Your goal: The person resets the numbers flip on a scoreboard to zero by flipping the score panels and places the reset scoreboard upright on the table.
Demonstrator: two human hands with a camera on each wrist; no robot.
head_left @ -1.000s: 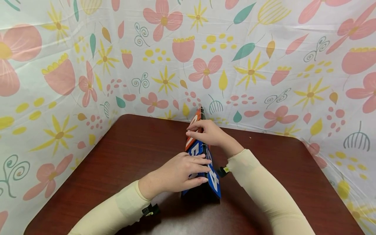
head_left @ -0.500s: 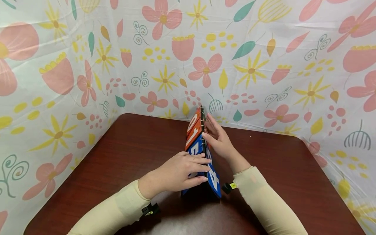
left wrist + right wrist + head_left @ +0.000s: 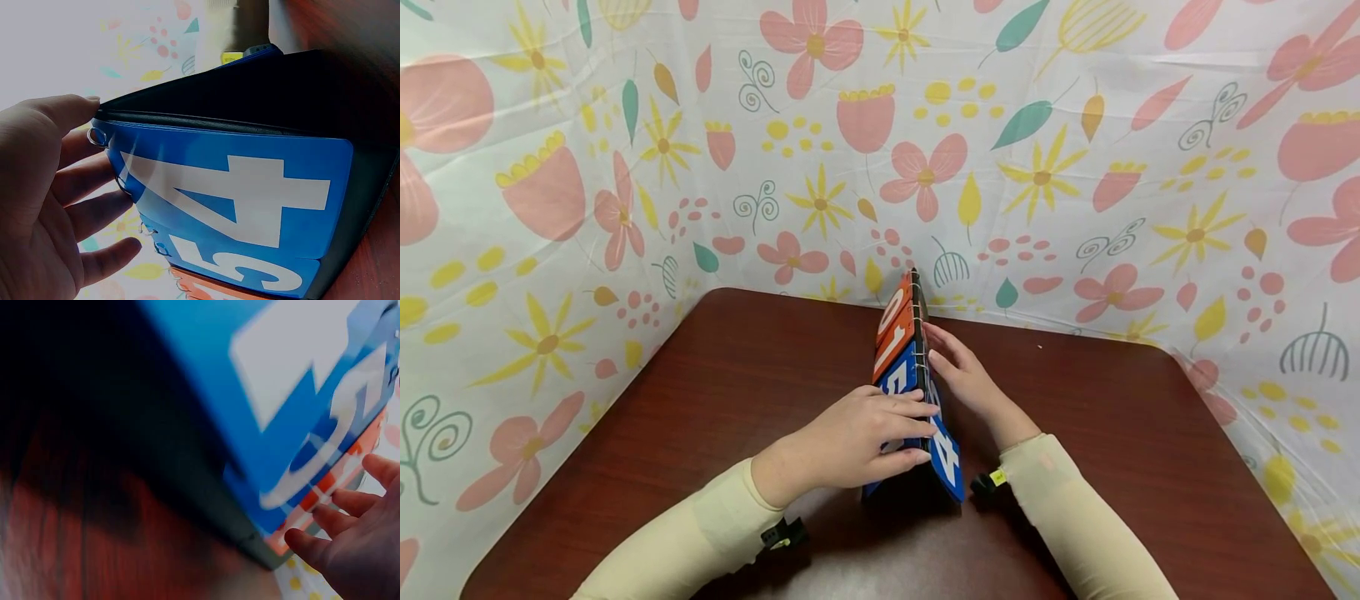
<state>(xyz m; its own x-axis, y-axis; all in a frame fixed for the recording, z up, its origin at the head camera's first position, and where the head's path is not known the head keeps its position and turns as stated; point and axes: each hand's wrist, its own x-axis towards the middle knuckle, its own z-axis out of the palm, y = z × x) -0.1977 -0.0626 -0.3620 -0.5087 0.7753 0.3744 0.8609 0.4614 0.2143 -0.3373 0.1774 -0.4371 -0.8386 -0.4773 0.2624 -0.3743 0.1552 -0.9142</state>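
Note:
A tent-shaped flip scoreboard [image 3: 916,329] with ring-bound number cards stands on the table. On its left face show an orange 0 card [image 3: 891,313], an orange 1 card [image 3: 892,348] and a blue 5 card [image 3: 897,380], partly covered. My left hand [image 3: 868,437] rests across the near end of the ridge, fingers extended; the left wrist view has its thumb at the ridge's corner above a blue 4 card [image 3: 234,194]. My right hand [image 3: 967,383] is beside the right face, fingers slightly bent and spread, fingertips close to the orange cards [image 3: 325,487] in the right wrist view.
The dark red-brown tabletop [image 3: 760,367] reaches back to a white curtain [image 3: 1037,100] printed with flowers, which hangs behind and at the left. Each sleeve carries a small black wrist camera [image 3: 784,533] near the cuff.
My right hand has moved off the ridge over the orange cards to the scoreboard's right side, then slightly lower and nearer, uncovering the 0 and 1. My left hand has stayed put.

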